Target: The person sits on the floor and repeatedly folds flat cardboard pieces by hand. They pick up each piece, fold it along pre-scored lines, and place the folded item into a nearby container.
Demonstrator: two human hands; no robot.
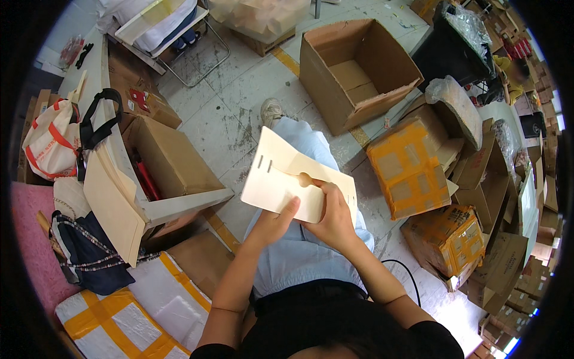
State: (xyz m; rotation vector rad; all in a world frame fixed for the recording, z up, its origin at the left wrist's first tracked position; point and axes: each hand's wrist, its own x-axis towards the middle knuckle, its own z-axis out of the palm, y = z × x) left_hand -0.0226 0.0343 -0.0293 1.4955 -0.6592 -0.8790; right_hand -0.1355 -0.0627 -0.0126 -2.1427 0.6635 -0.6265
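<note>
A cream paper or thin card folder (278, 188) is held above my lap. It has a round-ended notch near its middle, short slits near its left end and a few marks near its right end. My left hand (271, 226) grips the near edge, thumb on top and fingers hidden underneath. On the right side, my right hand (334, 217) holds the folder with its fingers bent over the panel by the notch. More flat cream sheets or folders (110, 193) lean in a stack at the table edge on my left.
A large open cardboard box (358, 85) stands ahead on the floor. Taped cartons (410, 170) are piled on my right. To the left are a white table (188, 206), a navy bag (96, 251) and a tape-wrapped foam box (134, 327). Someone sits on a folding chair (179, 31) ahead.
</note>
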